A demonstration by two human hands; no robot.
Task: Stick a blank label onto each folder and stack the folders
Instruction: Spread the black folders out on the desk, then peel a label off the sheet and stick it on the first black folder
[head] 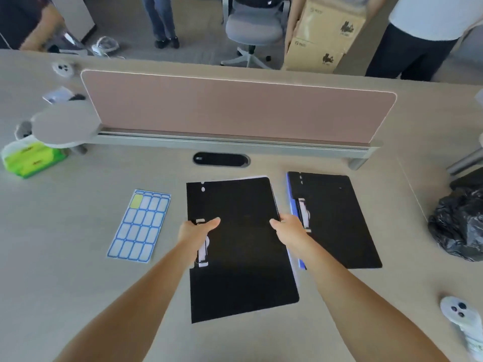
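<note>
I see a black folder (243,257) at centre and a second folder (339,220) at three o'clock, black with a blue edge. At nine, the label sheet (139,226) is white cells, blue-bordered.

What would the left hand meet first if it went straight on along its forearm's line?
The middle black folder that it grips: the left hand points forward and rightward across the cover. Beyond that, probably bare desk, then the pink divider; depth is unclear.

Head camera looks forward, down over desk (65,270).
</note>
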